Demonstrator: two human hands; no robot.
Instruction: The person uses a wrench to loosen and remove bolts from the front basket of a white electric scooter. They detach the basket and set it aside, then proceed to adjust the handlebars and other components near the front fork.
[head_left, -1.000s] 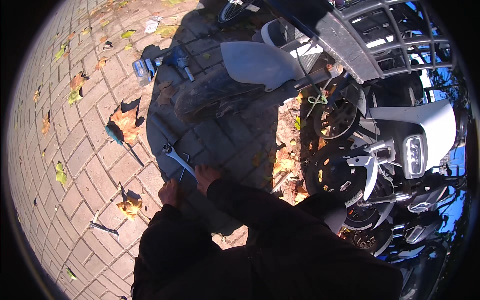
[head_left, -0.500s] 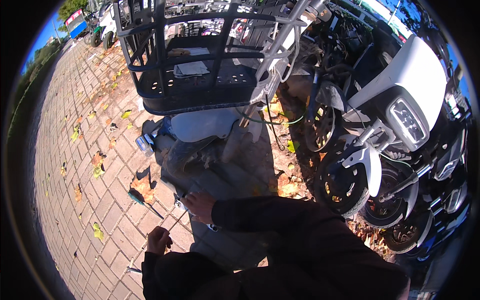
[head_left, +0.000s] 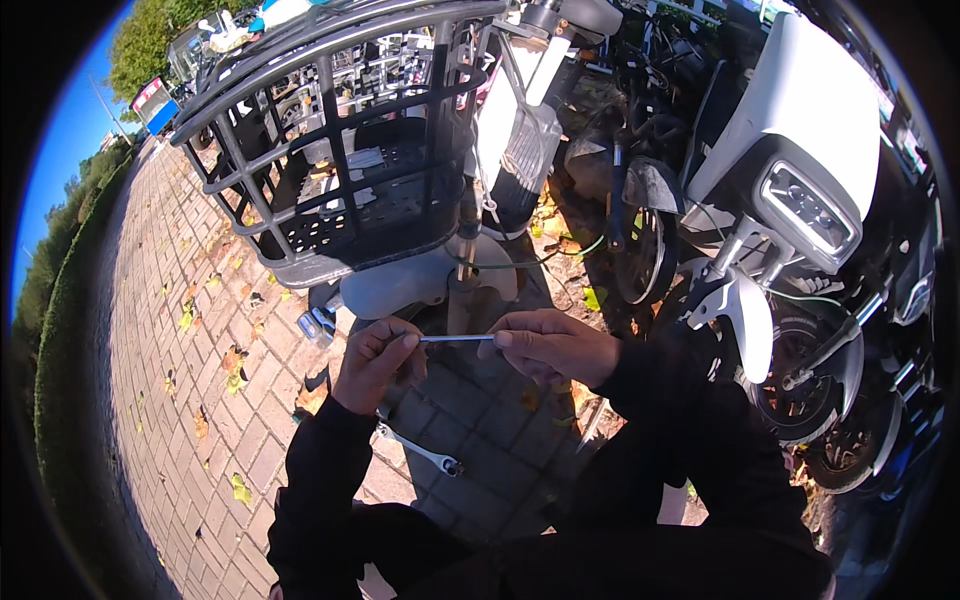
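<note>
A thin silver metal rod (head_left: 457,338) is stretched level between my two hands, in front of the bike. One end is pinched between the thumb and fingers of my left hand (head_left: 378,362). At the other end, the thumb and fingers of my right hand (head_left: 552,345) are closed on it. Just below my hands a silver wrench (head_left: 418,448) lies on the paving, partly in shadow. Beyond them is the white front mudguard (head_left: 395,280) of the bike, beneath its black basket (head_left: 350,265).
White scooters (head_left: 790,190) stand close together on the right. A blue and grey object (head_left: 316,326) rests on the ground by my left hand. Brick paving (head_left: 200,400) with scattered dry leaves stretches along the left, bordered by a hedge (head_left: 75,240).
Both hands have risen from low near the ground and now hold the rod level between them. The view has shifted, showing the basket from another angle and the wrench on the paving.
</note>
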